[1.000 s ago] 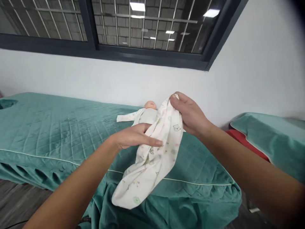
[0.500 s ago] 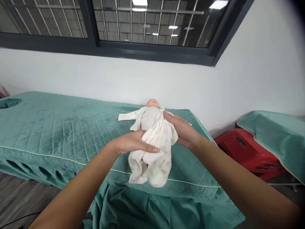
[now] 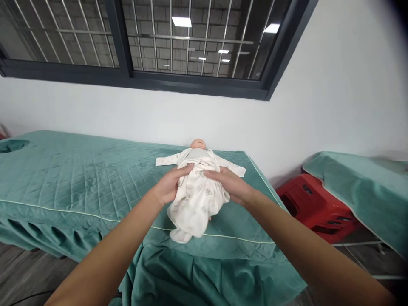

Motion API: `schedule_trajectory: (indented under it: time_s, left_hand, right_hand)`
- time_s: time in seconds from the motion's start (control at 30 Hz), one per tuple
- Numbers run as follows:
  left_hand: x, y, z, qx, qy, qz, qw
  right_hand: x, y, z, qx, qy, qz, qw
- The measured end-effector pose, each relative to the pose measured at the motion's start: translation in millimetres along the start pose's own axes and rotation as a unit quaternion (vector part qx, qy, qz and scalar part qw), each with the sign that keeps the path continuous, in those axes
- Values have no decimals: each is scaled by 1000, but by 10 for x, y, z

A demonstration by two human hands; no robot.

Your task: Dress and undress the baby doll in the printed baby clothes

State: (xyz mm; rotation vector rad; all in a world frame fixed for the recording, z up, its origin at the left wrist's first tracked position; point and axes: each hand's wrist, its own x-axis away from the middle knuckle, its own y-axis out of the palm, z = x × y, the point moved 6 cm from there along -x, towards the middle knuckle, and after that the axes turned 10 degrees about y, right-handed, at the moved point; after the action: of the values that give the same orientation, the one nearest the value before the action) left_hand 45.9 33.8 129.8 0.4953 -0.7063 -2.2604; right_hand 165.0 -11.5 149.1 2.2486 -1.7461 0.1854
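Note:
A baby doll (image 3: 198, 143) lies face up on the green quilted bed (image 3: 83, 178), its head toward the wall. White printed baby clothing (image 3: 194, 204) covers its body and legs, with both sleeves spread out sideways. Part of the grey-white chest shows below the head. My left hand (image 3: 172, 182) grips the cloth at the doll's left-of-view side, thumb on top. My right hand (image 3: 231, 182) holds the cloth at the other side, its thumb near the middle of the waist. The doll's legs are mostly hidden under the cloth.
A red plastic stool (image 3: 314, 204) stands right of the bed, beside another green-covered bed (image 3: 366, 187). Behind is a white wall with a dark-framed, barred window (image 3: 197, 85). Green fabric (image 3: 197, 276) hangs at the bed's near edge.
Both hands now sit level at the waist; the left moved up and the right moved down. The cloth is spread over the doll's middle, and the right sleeve shows. The view has tilted up slightly.

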Motion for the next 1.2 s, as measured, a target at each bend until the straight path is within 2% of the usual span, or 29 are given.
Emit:
schedule_trajectory:
  time_s: [0.1, 0.2, 0.3, 0.4, 0.47, 0.53, 0.6, 0.67, 0.8, 0.93, 1.03, 1.1, 1.13, 1.2]
  left_hand:
    - [118, 126, -126, 6, -29, -22, 999]
    - [209, 228, -230, -22, -55, -49, 997]
    - [221, 288, -185, -47, -44, -64, 996]
    - [181, 270, -13, -30, 2, -33, 999]
    - [172, 247, 65, -11, 14, -15, 1000]
    - [191, 250, 73, -7, 5, -20, 1000]
    - [228, 275, 46, -11, -7, -36, 999]
    - [262, 301, 19, -11, -11, -45, 999]
    - [303, 348, -11, -23, -25, -46, 998]
    - [318, 409, -6, -54, -41, -54, 996]
    - [294, 336, -33, -99, -41, -26, 994]
    - [261, 201, -120, -212, -60, -12, 975]
    - [236, 124, -176, -304, -70, -19, 950]
    - [167, -15, -309, -484, -84, -48, 870]
  right_hand:
    - [48, -9, -150, -90, -50, 44, 994]
    - [108, 8, -223, -127, -46, 66, 989]
    - [163, 22, -243, -128, -44, 69, 988]
    - [226, 26, -193, -54, -24, 42, 997]
    - [287, 50, -118, 32, 12, -7, 999]
    - [362, 95, -51, 106, 43, -65, 991]
    - [414, 133, -30, 152, 54, -92, 983]
    - [410, 131, -74, 150, 41, -65, 986]
    - [323, 1, -295, 32, -54, 53, 997]
    - [265, -108, -377, 11, -90, 72, 993]
    - [276, -156, -186, 11, -70, 66, 995]
    - [303, -166, 101, 2, -39, 65, 997]
    - [320, -172, 280, -4, -20, 70, 997]
    - [359, -199, 671, -8, 25, 95, 995]
